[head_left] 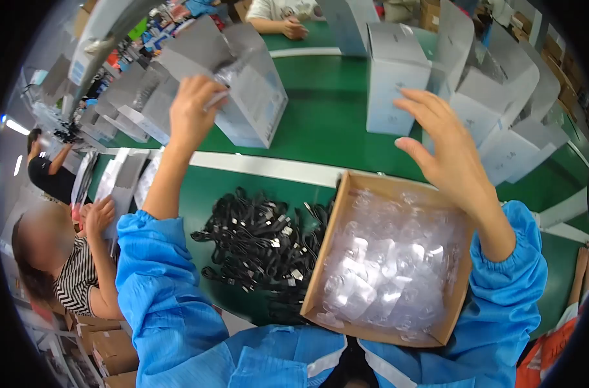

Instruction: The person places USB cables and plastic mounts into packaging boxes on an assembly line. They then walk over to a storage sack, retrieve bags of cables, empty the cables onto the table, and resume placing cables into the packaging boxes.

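Observation:
My left hand point(194, 110) is curled at the near left side of an open white carton point(252, 107). A small pale edge shows at its fingertips; whether that is a carton flap or a separate piece I cannot tell. Clear plastic pokes out of this carton's top. My right hand point(443, 145) is open, fingers spread, close to the front of an upright white carton point(398, 81) with its top closed. Below that hand, a shallow cardboard tray point(320, 275) holds many clear plastic pieces point(388, 271). Black USB cables point(259, 242) lie heaped left of the tray.
More open white cartons stand in rows at left point(142, 103) and right point(495, 110). A white rail point(268, 167) crosses the green table point(320, 97). One person in a striped shirt point(74, 284) works at left; another person's hand point(294, 28) rests across the table.

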{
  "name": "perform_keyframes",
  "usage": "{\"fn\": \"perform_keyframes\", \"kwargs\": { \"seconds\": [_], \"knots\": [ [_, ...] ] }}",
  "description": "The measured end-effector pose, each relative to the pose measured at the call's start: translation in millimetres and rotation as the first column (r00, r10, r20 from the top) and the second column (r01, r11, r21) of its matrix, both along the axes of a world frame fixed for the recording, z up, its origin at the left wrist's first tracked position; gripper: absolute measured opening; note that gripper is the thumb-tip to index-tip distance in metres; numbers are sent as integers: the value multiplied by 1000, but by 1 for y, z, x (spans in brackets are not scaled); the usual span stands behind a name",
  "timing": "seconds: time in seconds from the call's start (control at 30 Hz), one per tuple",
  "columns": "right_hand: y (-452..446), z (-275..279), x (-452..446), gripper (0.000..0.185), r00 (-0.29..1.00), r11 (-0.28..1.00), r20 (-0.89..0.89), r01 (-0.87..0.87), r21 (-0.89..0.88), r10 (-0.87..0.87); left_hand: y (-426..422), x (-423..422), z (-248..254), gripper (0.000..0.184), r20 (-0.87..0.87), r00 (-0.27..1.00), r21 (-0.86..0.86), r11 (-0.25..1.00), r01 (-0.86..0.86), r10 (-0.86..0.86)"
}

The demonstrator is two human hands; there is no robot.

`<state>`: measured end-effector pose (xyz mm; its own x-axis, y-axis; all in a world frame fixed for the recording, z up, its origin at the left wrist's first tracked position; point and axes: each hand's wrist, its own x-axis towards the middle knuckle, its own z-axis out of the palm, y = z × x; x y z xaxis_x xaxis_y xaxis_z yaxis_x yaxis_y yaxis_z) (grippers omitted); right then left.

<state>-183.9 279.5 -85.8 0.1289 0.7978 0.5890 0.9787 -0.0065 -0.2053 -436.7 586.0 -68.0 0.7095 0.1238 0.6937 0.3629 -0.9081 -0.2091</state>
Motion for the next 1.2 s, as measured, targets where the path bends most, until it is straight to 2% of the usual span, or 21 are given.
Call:
{"fn": "perform_keyframes", "kwargs": {
  "seconds": [0.07, 0.1, 0.2, 0.3, 0.33, 0.47, 0.57, 0.63, 0.7, 0.73, 0.77, 0.8, 0.83, 0.9, 0.93, 0.97, 1.0, 1.03, 1.07, 1.13, 1.2],
  "knots": [
    [-24, 0, -15, 39, 970, 991, -214, -130, -43, 118, -1, 3, -6, 20, 57, 998, 47, 999, -12, 9],
    [-36, -3, -21, 39, 970, 991, -224, -115, -73, 96, -2, 2, -8, 20, 50, 999, 16, 1000, 4, -5],
    [-60, -9, -35, 32, 873, 863, -483, -291, -414, 63, -2, 2, -10, 21, 41, 997, -33, 998, -60, 61],
    [-65, -38, -39, 31, 920, 877, -372, -279, -391, 127, -3, 1, -2, 26, -71, 987, -253, 954, -161, 147],
    [-66, -44, -40, 30, 938, 887, -309, -273, -372, 159, -2, 2, -1, 26, -72, 986, -245, 955, -166, 153],
    [-60, -48, -46, 28, 978, 923, -192, -151, -355, 86, -13, 2, 2, 30, -49, 996, -37, 996, -80, 78],
    [-58, -58, -37, 27, 993, 908, -74, -113, -402, 91, -66, -1, -5, 29, 214, 962, 135, 980, 145, -172],
    [-57, -61, -36, 27, 996, 898, -17, -90, -431, 92, -91, -17, -36, 26, 110, 979, -215, 957, 195, -175],
    [-56, -58, -35, 23, 992, 920, 56, -86, -382, 116, -120, -27, -54, 29, -177, 984, -446, 892, -74, -7],
    [-56, -56, -36, 21, 987, 931, 95, -85, -356, 126, -121, -37, -66, 29, -176, 984, -445, 892, -78, -2],
    [-56, -55, -37, 21, 987, 931, 96, -87, -354, 129, -119, -48, -81, 27, -329, 944, -453, 871, -190, 34],
    [-57, -53, -39, 18, 995, 953, 22, -85, -291, 96, -116, -56, -92, 26, -472, 879, -444, 845, -296, 60],
    [-58, -51, -41, 16, 997, 971, -55, -73, -227, 63, -112, -60, -96, 26, -469, 881, -444, 847, -291, 56],
    [-59, -43, -45, 13, 992, 985, -127, -37, -171, 15, -106, -64, -103, 24, -181, 983, -654, 749, -111, -13],
    [-58, -35, -48, 12, 902, 969, -431, -112, -220, 6, -107, -60, -107, 23, -26, 999, -733, 680, 4, -33],
    [-60, -26, -48, 11, 731, 955, -682, -173, -241, -39, -112, -46, -108, 23, -6, 998, -739, 673, 42, -68],
    [-60, -21, -47, 10, 480, 941, -874, -257, -220, -73, -123, -36, -96, 27, 75, 994, -865, 491, 107, -85],
    [-62, -21, -48, 10, 484, 944, -872, -251, -216, -71, -136, -27, -81, 32, 153, 985, -942, 290, 170, -79],
    [-63, -20, -50, 9, 409, 936, -912, -311, -163, -23, -147, -19, -67, 37, 226, 973, -970, 85, 229, -49],
    [-59, -22, -60, 8, 236, 898, -969, -438, -36, 76, -171, 4, -53, 47, 224, 959, -973, 26, 231, -172],
    [-54, -23, -71, 7, 255, 903, -961, -429, -11, 109, -194, 24, -48, 55, 354, 877, -933, -188, 306, -324]
  ]
}}
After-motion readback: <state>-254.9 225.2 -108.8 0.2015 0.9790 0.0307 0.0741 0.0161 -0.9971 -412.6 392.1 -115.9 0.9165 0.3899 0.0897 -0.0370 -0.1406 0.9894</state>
